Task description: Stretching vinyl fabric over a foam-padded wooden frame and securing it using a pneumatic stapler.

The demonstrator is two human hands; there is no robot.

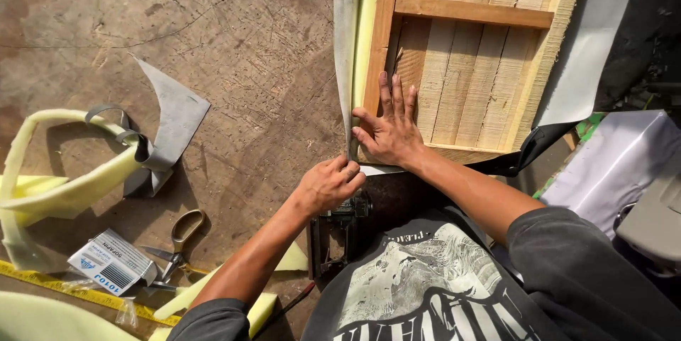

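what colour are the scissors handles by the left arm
Tan-brown handles on the scissors, seen in the head view.

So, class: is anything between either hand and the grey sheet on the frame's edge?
Nothing visible. The left hand pinches the grey sheet directly; the right hand lies flat on the wooden frame beside it.

Pale wooden frame (468, 57), grey sheet (346, 43), yellow foam strip (64, 192), brown floor (234, 64)

My left hand (328, 185) covers what it pinches at the grey sheet (346, 43). The wooden frame (468, 50) runs off the top edge; the tool (340, 231) below hides under my arm.
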